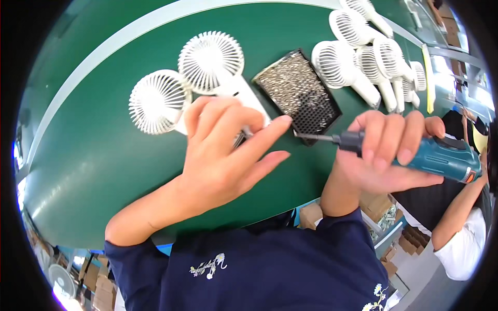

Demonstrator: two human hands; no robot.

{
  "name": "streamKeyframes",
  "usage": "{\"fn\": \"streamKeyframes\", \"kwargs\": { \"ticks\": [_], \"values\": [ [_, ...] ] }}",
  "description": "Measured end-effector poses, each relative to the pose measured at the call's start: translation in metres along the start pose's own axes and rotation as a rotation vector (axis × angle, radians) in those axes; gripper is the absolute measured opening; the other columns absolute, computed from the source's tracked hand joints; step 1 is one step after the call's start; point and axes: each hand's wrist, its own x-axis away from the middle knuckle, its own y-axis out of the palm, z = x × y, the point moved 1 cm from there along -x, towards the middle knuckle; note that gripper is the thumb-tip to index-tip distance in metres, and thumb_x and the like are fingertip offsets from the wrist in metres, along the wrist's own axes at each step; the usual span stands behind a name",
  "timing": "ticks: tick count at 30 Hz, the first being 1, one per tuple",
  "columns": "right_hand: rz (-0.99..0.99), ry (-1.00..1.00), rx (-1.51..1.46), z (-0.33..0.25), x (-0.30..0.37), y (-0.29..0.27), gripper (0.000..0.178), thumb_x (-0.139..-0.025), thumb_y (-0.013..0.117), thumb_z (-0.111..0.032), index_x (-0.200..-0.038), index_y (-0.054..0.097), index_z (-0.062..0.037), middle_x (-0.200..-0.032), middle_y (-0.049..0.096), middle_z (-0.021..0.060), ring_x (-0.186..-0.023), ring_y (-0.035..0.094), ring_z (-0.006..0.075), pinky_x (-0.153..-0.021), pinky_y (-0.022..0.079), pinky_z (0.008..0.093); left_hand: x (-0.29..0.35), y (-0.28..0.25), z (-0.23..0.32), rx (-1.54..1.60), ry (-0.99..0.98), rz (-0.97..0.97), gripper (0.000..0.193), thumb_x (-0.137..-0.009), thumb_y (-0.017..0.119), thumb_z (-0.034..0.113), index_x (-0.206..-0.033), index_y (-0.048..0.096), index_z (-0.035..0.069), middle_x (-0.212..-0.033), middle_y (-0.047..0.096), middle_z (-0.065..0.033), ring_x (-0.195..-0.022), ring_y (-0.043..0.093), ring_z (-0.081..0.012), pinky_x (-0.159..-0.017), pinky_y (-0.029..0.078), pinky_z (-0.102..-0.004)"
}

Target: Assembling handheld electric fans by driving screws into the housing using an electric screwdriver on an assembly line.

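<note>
The likely weighty, rigid screwdriver [441, 158], pointed toward left fingers [263, 140] whose hold cannot be told, is best held by its body, as gripped by right fingers [391, 138].

Two hands: one left hand [223, 147], one right hand [389, 147]; one electric screwdriver [441, 158]; one black tray [317, 111].
The paired white fans [212, 62] number two, while the fan cluster [334, 63] counts at least six more, overlapping too much for an exact figure. Small metal pieces [293, 78] fill much of the single tray, too many to count. One yellow strip [429, 78] shows.
</note>
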Motion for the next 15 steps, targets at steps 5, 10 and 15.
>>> {"fn": "streamKeyframes", "kwargs": {
  "ticks": [5, 10, 15],
  "values": [
    [0.042, 0.071, 0.009, 0.010, 0.010, 0.011, 0.061, -0.093, 0.055, -0.058, -0.125, 0.046, -0.0074, -0.077, 0.052, 0.0012, -0.049, 0.050, 0.0109, -0.045, 0.044, 0.0255, 0.001, 0.008, -0.006, 0.103, 0.049, -0.074, 0.031, -0.060, 0.083, 0.014, -0.088, 0.071, 0.010, -0.078, 0.052, 0.0022, -0.075, 0.050, -0.0181, -0.078, 0.033, -0.0377],
    [-0.076, 0.107, 0.014, 0.016, 0.010, 0.011, 0.064, -0.091, 0.053, -0.065, -0.126, 0.045, -0.0119, -0.077, 0.053, 0.0012, -0.047, 0.049, 0.0118, -0.043, 0.044, 0.0271, 0.001, 0.008, -0.008, 0.151, 0.001, -0.152, 0.020, -0.062, 0.083, 0.011, -0.079, 0.071, 0.010, -0.070, 0.052, 0.0024, -0.068, 0.050, -0.0166, -0.078, 0.033, -0.0359],
    [-0.307, 0.142, 0.136, 0.015, 0.010, 0.014, 0.071, -0.087, 0.051, -0.073, -0.129, 0.043, -0.0153, -0.077, 0.053, 0.0041, -0.047, 0.051, 0.0155, -0.044, 0.046, 0.0310, -0.002, 0.010, -0.012, 0.124, -0.007, -0.187, 0.019, -0.066, 0.081, 0.010, -0.082, 0.070, 0.009, -0.072, 0.051, 0.0025, -0.069, 0.051, -0.0164, -0.081, 0.035, -0.0358]
  ]
}}
